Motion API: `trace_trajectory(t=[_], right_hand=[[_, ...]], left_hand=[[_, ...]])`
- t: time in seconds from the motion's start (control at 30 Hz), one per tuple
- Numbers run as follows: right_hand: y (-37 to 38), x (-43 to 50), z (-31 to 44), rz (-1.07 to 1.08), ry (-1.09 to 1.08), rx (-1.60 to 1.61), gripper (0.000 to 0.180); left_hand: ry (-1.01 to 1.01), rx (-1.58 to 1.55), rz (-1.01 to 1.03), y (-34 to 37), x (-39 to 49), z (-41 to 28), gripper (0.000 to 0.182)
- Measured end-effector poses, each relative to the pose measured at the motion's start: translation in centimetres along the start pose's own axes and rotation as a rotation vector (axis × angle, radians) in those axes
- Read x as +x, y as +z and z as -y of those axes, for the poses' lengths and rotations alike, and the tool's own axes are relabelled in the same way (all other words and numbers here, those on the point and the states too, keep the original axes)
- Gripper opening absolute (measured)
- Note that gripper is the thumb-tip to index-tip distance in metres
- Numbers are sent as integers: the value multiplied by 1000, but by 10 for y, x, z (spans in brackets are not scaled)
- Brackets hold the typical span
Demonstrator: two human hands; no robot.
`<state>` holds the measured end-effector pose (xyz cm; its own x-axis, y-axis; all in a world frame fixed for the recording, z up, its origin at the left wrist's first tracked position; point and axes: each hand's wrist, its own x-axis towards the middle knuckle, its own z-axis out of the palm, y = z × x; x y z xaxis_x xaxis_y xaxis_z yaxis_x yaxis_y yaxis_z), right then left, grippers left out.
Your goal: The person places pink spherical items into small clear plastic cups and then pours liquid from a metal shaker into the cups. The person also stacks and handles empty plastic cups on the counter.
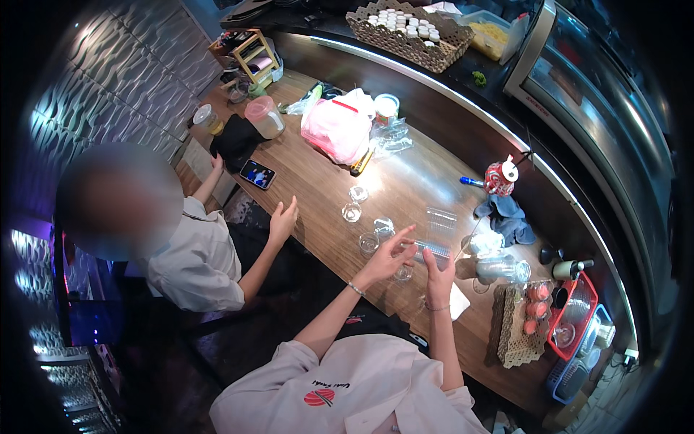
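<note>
A stack of clear plastic cups or lids (pixel 434 251) lies sideways above the wooden table, and my right hand (pixel 440 279) grips it between thumb and fingers. My left hand (pixel 387 259) is at the stack's left end with its fingers apart; whether the fingertips touch it cannot be told. Just beyond is a second clear stack (pixel 441 219). Beneath and beside my left hand are small clear cups, one (pixel 403 273) partly under the wrist and another (pixel 369 244) to its left. Farther left on the table sit two more round clear pieces, the nearer one (pixel 351 212) upright.
At left, a person (pixel 195 260) sits with one hand over the table edge, near a phone (pixel 257 174). A pink bag in a basket (pixel 336 130) and a yellow cutter (pixel 361 164) lie beyond. Rightward are a blue cloth (pixel 509 222), a woven tray (pixel 515 325) and a red basket (pixel 576 320).
</note>
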<state>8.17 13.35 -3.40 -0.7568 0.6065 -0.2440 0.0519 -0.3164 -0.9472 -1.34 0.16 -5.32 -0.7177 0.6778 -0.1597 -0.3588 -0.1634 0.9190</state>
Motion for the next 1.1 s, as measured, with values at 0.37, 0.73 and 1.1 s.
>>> trace_trajectory(t=[0.37,0.73,1.1], right_hand=[[-26,5,5,-184,-161,144,42],[-79,10,14,-283,-175,107,44],[-108,-4,5,-328,-130,107,43]], left_hand=[[39,-242,-117,-36,7,1,45],[-810,-1372,-367,-92,165,71,70],[-824,-1379,-560,-102,187,91,65]])
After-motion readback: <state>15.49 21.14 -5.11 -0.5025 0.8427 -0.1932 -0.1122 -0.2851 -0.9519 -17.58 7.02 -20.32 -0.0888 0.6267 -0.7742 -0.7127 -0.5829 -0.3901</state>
